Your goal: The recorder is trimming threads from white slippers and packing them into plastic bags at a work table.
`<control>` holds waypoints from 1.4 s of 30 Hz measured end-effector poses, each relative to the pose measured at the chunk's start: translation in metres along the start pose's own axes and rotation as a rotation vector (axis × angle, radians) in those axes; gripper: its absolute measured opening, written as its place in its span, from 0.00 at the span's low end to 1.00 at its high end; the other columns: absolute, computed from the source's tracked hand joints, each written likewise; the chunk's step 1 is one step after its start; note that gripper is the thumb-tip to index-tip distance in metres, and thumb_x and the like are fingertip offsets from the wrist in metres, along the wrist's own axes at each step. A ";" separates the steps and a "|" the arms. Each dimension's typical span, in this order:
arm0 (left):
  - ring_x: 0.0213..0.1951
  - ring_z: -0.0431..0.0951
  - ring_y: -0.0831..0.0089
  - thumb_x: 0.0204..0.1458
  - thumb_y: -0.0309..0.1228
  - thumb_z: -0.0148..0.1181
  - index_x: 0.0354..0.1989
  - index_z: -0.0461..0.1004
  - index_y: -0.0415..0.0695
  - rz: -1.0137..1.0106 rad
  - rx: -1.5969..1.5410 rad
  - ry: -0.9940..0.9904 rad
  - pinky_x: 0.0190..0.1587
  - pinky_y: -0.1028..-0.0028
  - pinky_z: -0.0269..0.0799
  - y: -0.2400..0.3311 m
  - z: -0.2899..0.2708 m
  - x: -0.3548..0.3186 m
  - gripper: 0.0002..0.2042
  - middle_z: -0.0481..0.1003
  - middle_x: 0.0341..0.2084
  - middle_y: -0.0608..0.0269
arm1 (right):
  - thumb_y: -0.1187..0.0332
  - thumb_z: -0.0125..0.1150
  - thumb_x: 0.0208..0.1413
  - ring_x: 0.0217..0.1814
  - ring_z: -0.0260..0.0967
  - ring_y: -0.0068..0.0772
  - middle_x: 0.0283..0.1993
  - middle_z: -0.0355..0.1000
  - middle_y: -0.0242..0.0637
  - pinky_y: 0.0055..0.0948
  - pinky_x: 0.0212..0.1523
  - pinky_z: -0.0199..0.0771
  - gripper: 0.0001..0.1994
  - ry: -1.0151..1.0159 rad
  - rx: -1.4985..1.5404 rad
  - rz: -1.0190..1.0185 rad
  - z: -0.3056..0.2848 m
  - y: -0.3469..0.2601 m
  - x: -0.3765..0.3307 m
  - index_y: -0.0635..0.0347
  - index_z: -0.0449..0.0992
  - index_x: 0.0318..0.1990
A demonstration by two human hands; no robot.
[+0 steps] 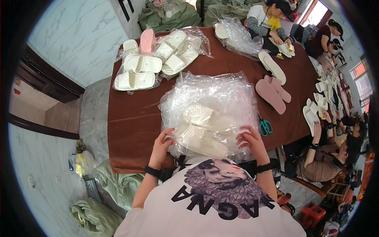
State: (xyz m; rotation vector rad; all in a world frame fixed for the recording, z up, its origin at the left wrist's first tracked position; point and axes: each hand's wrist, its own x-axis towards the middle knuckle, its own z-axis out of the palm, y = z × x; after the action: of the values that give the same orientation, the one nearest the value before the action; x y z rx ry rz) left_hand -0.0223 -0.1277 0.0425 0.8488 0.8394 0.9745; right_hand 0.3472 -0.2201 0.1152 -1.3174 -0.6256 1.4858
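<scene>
A pair of cream slide slippers lies in a clear plastic bag right in front of me, at the table's near edge. Under it spreads a pile of clear plastic bags. My left hand pinches the left edge of the bag with thumb and fingers. On the opposite side, my right hand rests against the bag's right edge, its fingers apart and bent. Each wrist wears a black band.
Bagged cream slippers and a pink one lie far left on the brown-covered table. Pink slippers, a cream slipper and teal-handled scissors lie to the right. Co-workers handle slippers at the far and right sides.
</scene>
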 end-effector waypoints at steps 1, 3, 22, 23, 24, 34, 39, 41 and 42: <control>0.36 0.72 0.80 0.51 0.14 0.48 0.59 0.68 0.40 -0.020 0.148 -0.031 0.42 0.80 0.69 -0.008 -0.008 -0.001 0.24 0.69 0.45 0.64 | 0.71 0.54 0.58 0.34 0.74 0.29 0.34 0.75 0.39 0.26 0.35 0.77 0.15 -0.017 -0.119 0.091 -0.021 0.019 0.008 0.64 0.69 0.52; 0.35 0.71 0.81 0.49 0.13 0.44 0.61 0.66 0.40 -0.069 0.338 -0.019 0.41 0.80 0.69 -0.015 -0.009 -0.007 0.27 0.67 0.45 0.64 | 0.70 0.55 0.57 0.34 0.75 0.29 0.33 0.75 0.38 0.26 0.34 0.76 0.14 -0.174 -0.331 0.200 -0.032 0.033 0.014 0.65 0.70 0.50; 0.30 0.71 0.81 0.54 0.19 0.48 0.59 0.69 0.40 -0.099 0.375 0.041 0.37 0.80 0.68 -0.038 -0.023 0.000 0.22 0.72 0.34 0.67 | 0.67 0.65 0.50 0.32 0.71 0.29 0.31 0.74 0.41 0.28 0.33 0.71 0.14 -0.122 -0.803 0.026 0.018 0.040 0.027 0.67 0.71 0.37; 0.30 0.71 0.81 0.55 0.20 0.49 0.58 0.69 0.41 -0.069 0.450 0.025 0.36 0.80 0.68 -0.039 -0.024 -0.001 0.20 0.72 0.35 0.67 | 0.69 0.65 0.50 0.33 0.70 0.26 0.30 0.73 0.38 0.26 0.33 0.70 0.12 -0.056 -0.698 0.016 0.021 0.036 0.027 0.68 0.71 0.38; 0.30 0.72 0.81 0.56 0.21 0.50 0.57 0.70 0.41 -0.039 0.527 0.003 0.35 0.80 0.69 -0.039 -0.023 -0.002 0.19 0.71 0.37 0.67 | 0.69 0.65 0.50 0.33 0.70 0.26 0.30 0.73 0.38 0.26 0.33 0.70 0.12 -0.055 -0.700 0.014 0.020 0.037 0.029 0.68 0.71 0.38; 0.37 0.78 0.64 0.52 0.19 0.51 0.52 0.72 0.42 0.248 0.997 -0.080 0.39 0.70 0.73 -0.020 -0.004 0.003 0.18 0.72 0.40 0.53 | 0.68 0.65 0.52 0.38 0.70 0.26 0.39 0.73 0.38 0.25 0.34 0.69 0.18 0.384 -0.444 0.010 -0.007 0.080 0.070 0.62 0.71 0.49; 0.42 0.73 0.62 0.52 0.19 0.53 0.51 0.72 0.43 0.087 0.994 -0.221 0.44 0.69 0.71 -0.020 0.003 0.006 0.17 0.70 0.42 0.53 | 0.71 0.61 0.51 0.41 0.71 0.30 0.41 0.73 0.40 0.26 0.42 0.71 0.17 0.168 -0.201 0.180 -0.005 0.058 0.082 0.66 0.70 0.48; 0.41 0.73 0.61 0.51 0.19 0.53 0.51 0.72 0.43 0.095 0.956 -0.231 0.44 0.70 0.71 -0.025 0.001 0.008 0.18 0.69 0.43 0.53 | 0.72 0.59 0.50 0.42 0.71 0.30 0.41 0.73 0.40 0.26 0.44 0.70 0.16 0.142 -0.178 0.094 -0.005 0.061 0.084 0.67 0.70 0.47; 0.40 0.73 0.61 0.51 0.18 0.53 0.52 0.72 0.44 0.099 0.918 -0.247 0.44 0.70 0.71 -0.027 0.000 0.009 0.18 0.68 0.44 0.53 | 0.74 0.56 0.49 0.43 0.71 0.31 0.41 0.74 0.40 0.26 0.46 0.69 0.15 0.120 -0.153 0.010 -0.005 0.064 0.084 0.68 0.69 0.45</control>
State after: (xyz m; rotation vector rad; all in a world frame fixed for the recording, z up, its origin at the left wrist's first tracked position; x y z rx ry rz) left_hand -0.0102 -0.1281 0.0172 1.7673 1.0383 0.5149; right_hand 0.3390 -0.1679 0.0235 -1.5171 -0.6654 1.3768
